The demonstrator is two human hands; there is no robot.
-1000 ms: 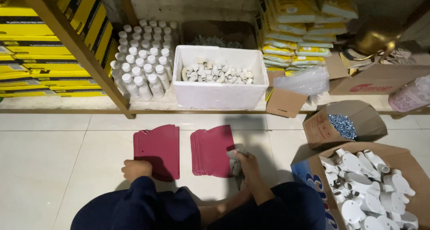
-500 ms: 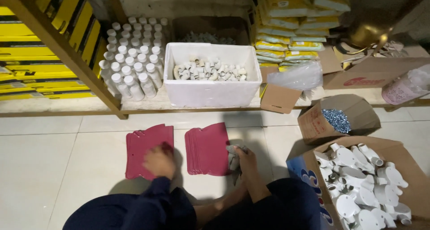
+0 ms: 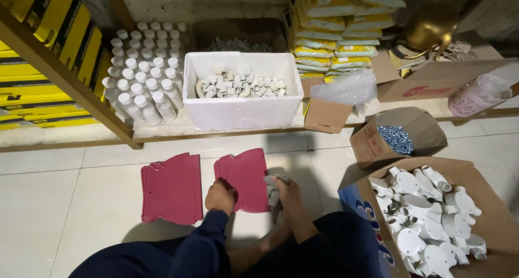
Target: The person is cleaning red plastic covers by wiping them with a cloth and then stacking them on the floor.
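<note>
On the floor (image 3: 81,202), near centre, two stacks of red sheets lie side by side, just apart. Left hand (image 3: 220,196) rests on the near left corner of the right stack (image 3: 246,176), fingers curled on its edge; whether it pinches a sheet, cannot tell. Right hand (image 3: 285,187) is closed around a grey rag (image 3: 272,187) at that stack's right edge. Left stack (image 3: 172,187) lies untouched. Far centre sits a white foam box (image 3: 240,113) of fittings; right, a carton (image 3: 489,213) of white parts.
</note>
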